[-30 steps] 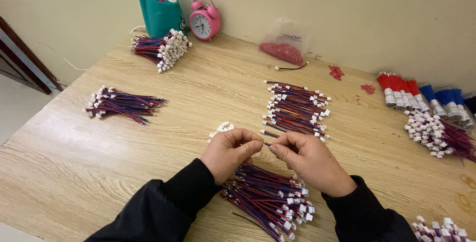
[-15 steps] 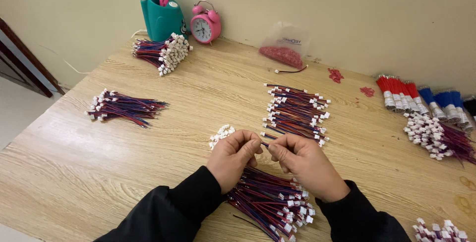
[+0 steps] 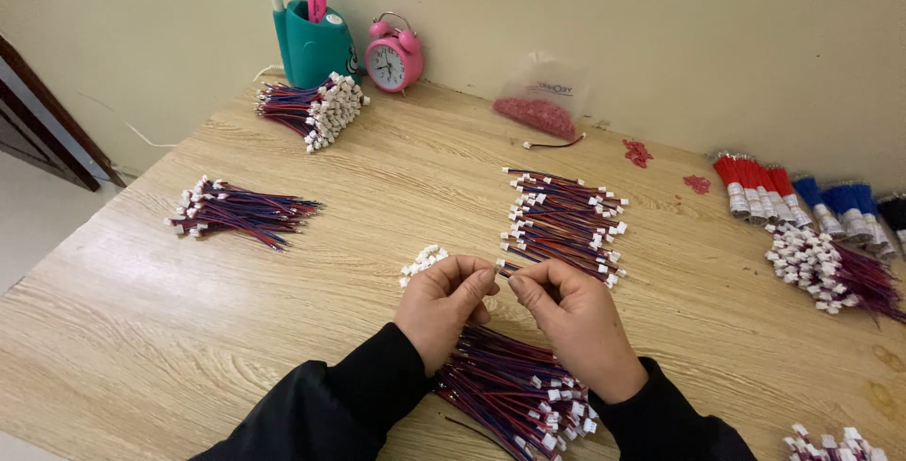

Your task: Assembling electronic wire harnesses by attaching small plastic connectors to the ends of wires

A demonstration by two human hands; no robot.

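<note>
Two hands meet over a wooden desk (image 3: 189, 329), largest thing in view. Bundles of red and blue wires with white plugs lie around: one pile (image 3: 514, 395) under the wrists, one pile (image 3: 564, 220) just beyond the fingers. The left hand (image 3: 442, 305) and right hand (image 3: 578, 321) are closed, fingertips pinching a single thin wire (image 3: 503, 272) between them above the desk. A small heap of white plugs (image 3: 423, 261) lies just beside the left hand.
</note>
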